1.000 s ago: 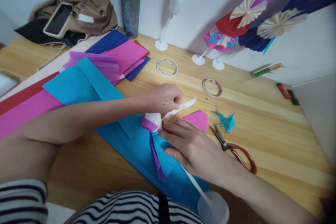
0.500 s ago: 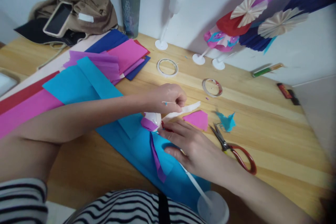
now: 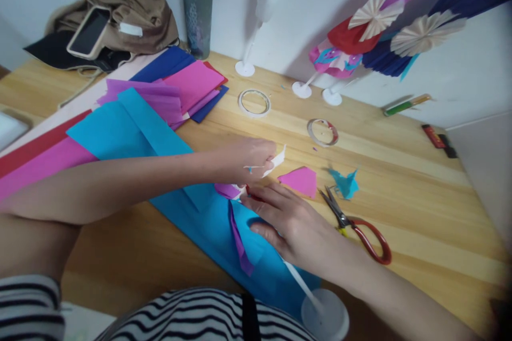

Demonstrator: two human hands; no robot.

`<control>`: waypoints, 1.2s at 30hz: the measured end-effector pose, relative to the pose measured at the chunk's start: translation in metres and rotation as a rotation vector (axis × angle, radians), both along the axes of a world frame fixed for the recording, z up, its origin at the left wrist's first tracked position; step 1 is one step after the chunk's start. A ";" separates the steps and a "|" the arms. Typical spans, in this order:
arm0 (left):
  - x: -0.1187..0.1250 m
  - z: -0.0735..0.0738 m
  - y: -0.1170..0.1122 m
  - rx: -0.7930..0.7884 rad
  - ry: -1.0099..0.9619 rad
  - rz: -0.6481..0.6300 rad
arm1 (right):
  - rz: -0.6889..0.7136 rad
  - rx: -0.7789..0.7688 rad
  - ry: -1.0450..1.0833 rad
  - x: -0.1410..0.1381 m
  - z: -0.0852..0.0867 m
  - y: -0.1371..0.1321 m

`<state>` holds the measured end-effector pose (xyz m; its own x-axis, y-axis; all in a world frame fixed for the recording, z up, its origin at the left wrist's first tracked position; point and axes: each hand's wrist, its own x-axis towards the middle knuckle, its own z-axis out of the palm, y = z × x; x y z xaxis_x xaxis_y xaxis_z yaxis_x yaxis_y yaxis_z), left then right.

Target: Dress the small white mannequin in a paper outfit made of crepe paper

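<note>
My left hand [image 3: 253, 159] is closed around a strip of white paper [image 3: 277, 161], whose torn-looking end sticks out past the fingers. Under the curved fingers of my right hand [image 3: 294, 218] lies a white stand [image 3: 296, 278] on its side, its round base towards me. The stand's top is mostly hidden by both hands; a purple and white piece [image 3: 226, 191] shows there. A narrow purple paper strip [image 3: 240, 245] hangs beside it. Beneath everything is blue paper [image 3: 200, 234]. A pink paper piece [image 3: 301, 181] lies just beyond my right fingers.
Orange-handled scissors [image 3: 352, 226] lie right of my right hand, near a crumpled blue scrap [image 3: 346, 184]. Two tape rolls, one whitish [image 3: 240, 102] and one reddish [image 3: 335, 133], sit farther back. Paper-dressed stands [image 3: 338, 58] lean by the wall. A bottle [image 3: 197, 8] stands behind stacked coloured paper [image 3: 196, 82].
My left hand has drawn slightly back towards me and to the left with the white strip, of which less now shows. My right hand stays in place on the stand.
</note>
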<state>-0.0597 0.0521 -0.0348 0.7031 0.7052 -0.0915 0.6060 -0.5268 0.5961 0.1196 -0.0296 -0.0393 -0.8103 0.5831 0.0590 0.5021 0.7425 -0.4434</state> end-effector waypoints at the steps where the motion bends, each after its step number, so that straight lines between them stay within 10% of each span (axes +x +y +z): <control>1: -0.001 0.001 -0.003 0.030 0.026 0.001 | 0.000 0.001 -0.002 0.000 0.000 0.000; 27: -0.010 0.003 -0.040 0.083 0.161 -0.063 | -0.021 -0.051 0.005 0.000 0.002 -0.003; 36: -0.015 0.009 -0.030 0.024 0.115 -0.156 | -0.149 -0.060 0.235 0.050 0.012 0.017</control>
